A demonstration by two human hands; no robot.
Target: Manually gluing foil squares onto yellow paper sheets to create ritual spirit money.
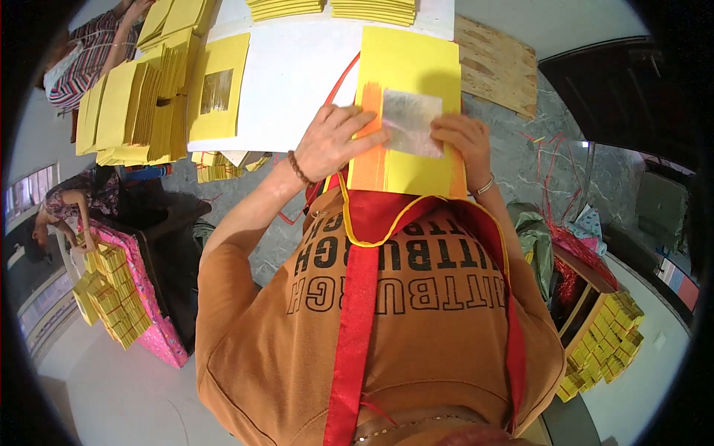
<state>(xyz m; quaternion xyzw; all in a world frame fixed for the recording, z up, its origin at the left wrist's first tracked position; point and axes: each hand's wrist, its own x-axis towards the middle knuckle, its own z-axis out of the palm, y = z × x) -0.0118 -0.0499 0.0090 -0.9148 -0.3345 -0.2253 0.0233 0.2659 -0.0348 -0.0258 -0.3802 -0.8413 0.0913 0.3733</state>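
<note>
A stack of yellow paper sheets (413,67) lies at the near edge of the white table (297,67), its top sheet bearing an orange stripe and a silver foil square (413,123). My left hand (335,141) presses flat on the orange stripe at the foil's left edge, fingers spread. My right hand (461,141) rests at the foil's right edge, fingertips touching it. A bead bracelet is on my left wrist, a thin bangle on my right. My orange shirt and red apron fill the lower picture.
Fanned piles of yellow sheets (141,104) and one foil-stamped sheet (219,89) lie on the table's left. More stacks (372,9) sit at the far edge. A wooden board (498,67) lies right. Two other people (82,63) work at left. Bundled yellow paper (606,342) sits lower right.
</note>
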